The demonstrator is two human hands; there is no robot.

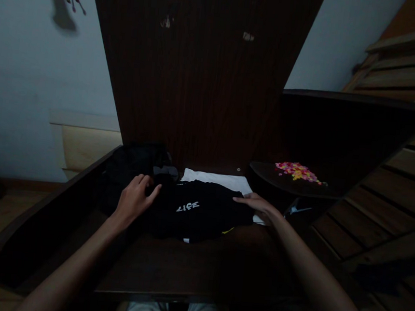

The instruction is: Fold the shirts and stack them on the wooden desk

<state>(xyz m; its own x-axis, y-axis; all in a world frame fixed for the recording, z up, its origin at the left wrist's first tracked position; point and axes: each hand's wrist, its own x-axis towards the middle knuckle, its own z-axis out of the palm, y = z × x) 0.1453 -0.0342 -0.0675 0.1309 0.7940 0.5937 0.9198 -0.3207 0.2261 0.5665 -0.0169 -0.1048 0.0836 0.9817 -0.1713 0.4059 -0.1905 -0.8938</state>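
A black garment (210, 209) with white lettering that looks like digits lies spread in front of me, a small white tag and a yellow bit at its near edge. My right hand (257, 203) is at its right end, thumb on top of the cloth and the other fingers partly hidden; it appears to pinch the edge. Over the garment's left end is my left hand (136, 198), its fingers bent and the thumb held apart from them. Whether the left fingertips touch the dark cloth I cannot tell. White cloth (223, 180) shows from beneath the garment's far side.
A dark heap of cloth (130, 163) sits at the back left of the dark wooden bench seat (183, 269). Pink and yellow petal-like bits (298, 171) lie on a dark shelf at right. A bluish-white object (299, 210) is below it. Wooden slats (392, 205) stand farther right.
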